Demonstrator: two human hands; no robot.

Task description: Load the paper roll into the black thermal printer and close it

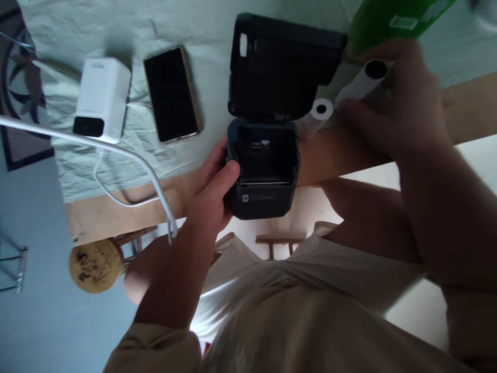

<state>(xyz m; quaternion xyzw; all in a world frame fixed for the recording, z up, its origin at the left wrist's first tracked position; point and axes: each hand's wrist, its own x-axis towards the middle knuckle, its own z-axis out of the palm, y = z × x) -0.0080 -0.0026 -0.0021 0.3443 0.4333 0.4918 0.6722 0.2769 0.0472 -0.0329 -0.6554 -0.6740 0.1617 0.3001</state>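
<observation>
My left hand [213,191] grips the left side of a small black thermal printer [266,199], thumb on its rim. The printer's lid [279,67] is swung up and back, and its paper compartment shows no roll inside. Over to the right, my right hand [404,98] has its fingers around a white paper roll [359,88] with a dark hollow core, slightly blurred. A second white paper roll [316,116] rests between the printer and that hand, near the table edge.
A white power bank [101,96] with a white cable [132,155] and a dark-screened phone [171,96] lie on the cloth-covered table [205,31] to the left. A green package [392,23] stands behind my right hand. Below the wooden edge is a round stool [95,265].
</observation>
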